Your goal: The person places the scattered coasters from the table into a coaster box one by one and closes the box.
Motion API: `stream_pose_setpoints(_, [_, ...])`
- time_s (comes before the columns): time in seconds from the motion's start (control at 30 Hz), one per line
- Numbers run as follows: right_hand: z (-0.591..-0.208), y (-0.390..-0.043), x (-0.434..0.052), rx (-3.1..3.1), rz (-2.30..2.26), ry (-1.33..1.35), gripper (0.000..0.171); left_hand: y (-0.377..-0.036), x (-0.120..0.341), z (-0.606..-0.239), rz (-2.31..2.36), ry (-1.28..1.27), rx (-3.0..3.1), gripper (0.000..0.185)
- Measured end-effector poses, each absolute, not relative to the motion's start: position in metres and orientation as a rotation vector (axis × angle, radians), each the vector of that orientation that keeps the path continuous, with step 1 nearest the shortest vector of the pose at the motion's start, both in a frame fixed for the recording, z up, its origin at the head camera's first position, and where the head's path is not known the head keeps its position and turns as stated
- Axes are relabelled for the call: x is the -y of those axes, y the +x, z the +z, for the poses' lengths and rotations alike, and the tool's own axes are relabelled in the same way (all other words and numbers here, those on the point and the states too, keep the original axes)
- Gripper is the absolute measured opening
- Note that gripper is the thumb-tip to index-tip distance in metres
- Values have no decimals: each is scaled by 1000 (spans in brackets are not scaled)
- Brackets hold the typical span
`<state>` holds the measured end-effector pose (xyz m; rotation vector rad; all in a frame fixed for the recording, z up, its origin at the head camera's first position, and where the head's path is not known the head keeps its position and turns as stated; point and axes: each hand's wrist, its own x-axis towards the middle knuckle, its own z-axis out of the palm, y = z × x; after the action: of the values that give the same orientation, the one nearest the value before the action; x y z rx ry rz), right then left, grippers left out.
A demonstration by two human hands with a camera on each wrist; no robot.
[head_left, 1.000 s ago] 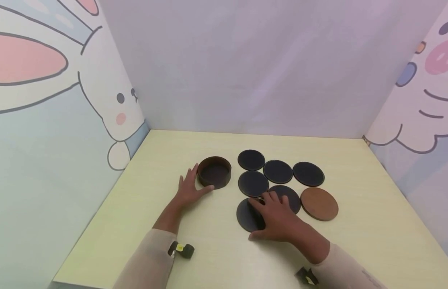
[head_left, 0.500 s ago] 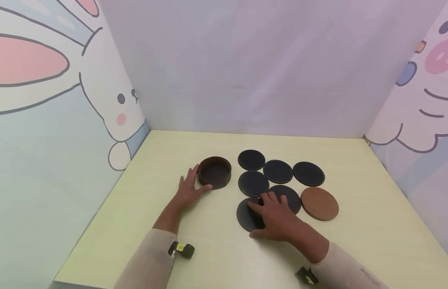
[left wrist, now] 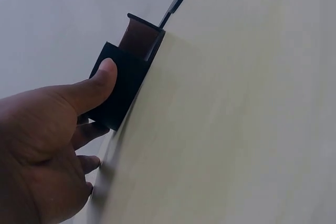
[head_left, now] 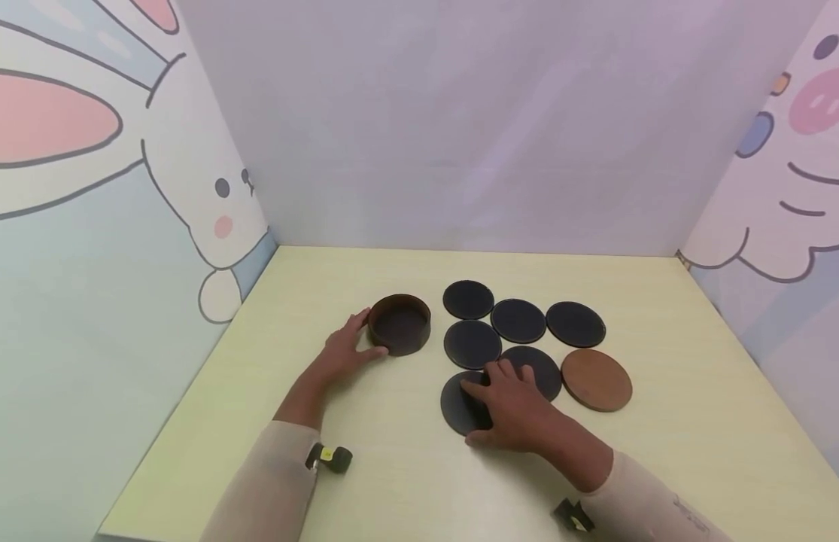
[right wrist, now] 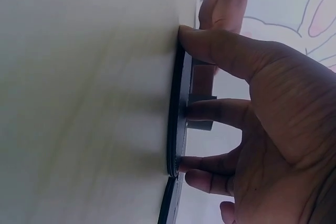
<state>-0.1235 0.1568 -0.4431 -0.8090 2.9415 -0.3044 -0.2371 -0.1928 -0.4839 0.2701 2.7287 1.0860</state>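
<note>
At the left of the head view stands a round dark-brown coaster holder [head_left: 395, 303] with a raised wall, open on top. My left hand [head_left: 343, 354] grips its near left side; in the left wrist view the thumb [left wrist: 105, 80] presses its dark wall [left wrist: 123, 98]. My right hand [head_left: 517, 410] spans the nearest black round coaster [head_left: 458, 410], which lies flat on the table. In the right wrist view, that thumb [right wrist: 205, 43] is on one edge of the coaster [right wrist: 177, 108], and fingertips touch its top and opposite edge. Part of this coaster is hidden under the hand.
Several more black coasters [head_left: 472, 345] lie flat beside it, close together. One brown coaster [head_left: 597, 380] is at their right. The pale wooden table [head_left: 311, 293] meets a plain back wall [head_left: 460, 150] and cartoon-printed side walls [head_left: 87, 301].
The left wrist and forearm have shifted slightly left, with the hand still at the holder. My right hand stays at the same coaster; the whole view has shifted a little.
</note>
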Motion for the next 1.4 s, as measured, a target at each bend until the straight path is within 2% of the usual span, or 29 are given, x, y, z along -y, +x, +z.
stream_pose_setpoints(0.27, [-443, -124, -151, -2957, -276, -825, 75, -240, 202, -476, 1151, 281, -2657, 107])
stream_pose_setpoints(0.77, [-444, -127, -146, -2961, -252, -837, 75, -250, 214, -482, 1110, 491, -2675, 105])
stream_pose_setpoints(1.4, [-434, -127, -147, -2956, -421, -811, 74, -248, 207, -486, 1086, 363, -2656, 104])
